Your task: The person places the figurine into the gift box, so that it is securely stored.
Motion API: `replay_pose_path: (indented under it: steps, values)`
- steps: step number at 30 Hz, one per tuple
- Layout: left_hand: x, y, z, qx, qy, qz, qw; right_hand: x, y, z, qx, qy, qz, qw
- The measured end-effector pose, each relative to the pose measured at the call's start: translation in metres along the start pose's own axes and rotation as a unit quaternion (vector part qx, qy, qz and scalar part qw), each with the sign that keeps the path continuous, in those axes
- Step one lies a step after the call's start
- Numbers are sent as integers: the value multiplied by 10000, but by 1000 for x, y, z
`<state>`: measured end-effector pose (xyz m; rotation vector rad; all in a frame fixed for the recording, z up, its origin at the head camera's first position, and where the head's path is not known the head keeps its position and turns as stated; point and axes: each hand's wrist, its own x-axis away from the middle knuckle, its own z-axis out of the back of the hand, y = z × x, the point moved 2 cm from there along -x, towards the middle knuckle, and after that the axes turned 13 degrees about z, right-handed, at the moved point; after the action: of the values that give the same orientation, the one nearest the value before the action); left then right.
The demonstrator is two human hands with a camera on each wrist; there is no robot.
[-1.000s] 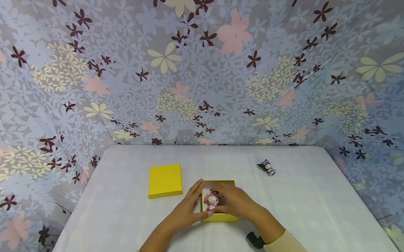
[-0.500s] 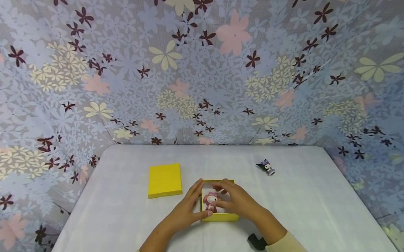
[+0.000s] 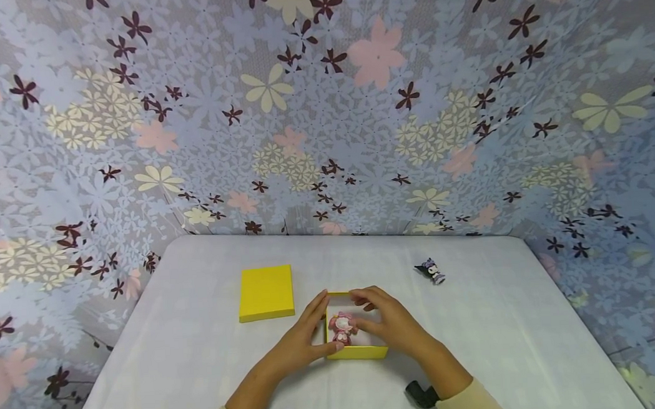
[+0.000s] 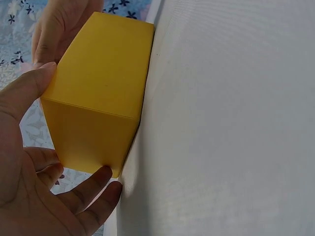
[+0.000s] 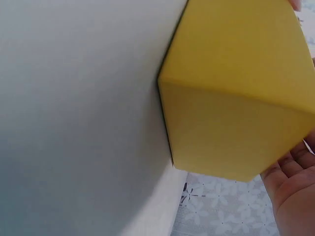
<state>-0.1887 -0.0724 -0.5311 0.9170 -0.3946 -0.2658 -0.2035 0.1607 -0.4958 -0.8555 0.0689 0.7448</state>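
A small pink and white figurine (image 3: 342, 327) lies in a yellow box (image 3: 359, 353) with a white inside, toward the box's left side. My left hand (image 3: 298, 346) holds the box at its left side, thumb on the near rim and fingers along the left wall. Over the right part of the box is my right hand (image 3: 394, 325), its fingers loosely bent and apart, the thumb tip close beside the figurine. In the left wrist view the yellow box (image 4: 103, 64) shows its outer walls, with my left fingertips touching one. The right wrist view hides the figurine.
A yellow lid (image 3: 266, 293) lies flat on the white-covered table (image 3: 174, 364) left of the box. A small black and purple figurine (image 3: 431, 271) lies farther back on the right. Flower-patterned fabric (image 3: 323, 136) rises behind the table.
My right hand has let go of the pink figurine and drawn slightly up and to the right. More of the figurine now shows in the box. My left hand stays put.
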Motion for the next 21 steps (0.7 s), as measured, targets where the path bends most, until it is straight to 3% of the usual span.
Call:
replay_pose_path:
  steps: [8, 21]
  values:
    - [0, 1, 0, -58, 18, 13, 10000, 3, 1, 14, 12, 396, -101, 9992]
    - [1, 0, -2, 10, -19, 116, 9999, 13, 10, 32, 314, 639, -470, 9964]
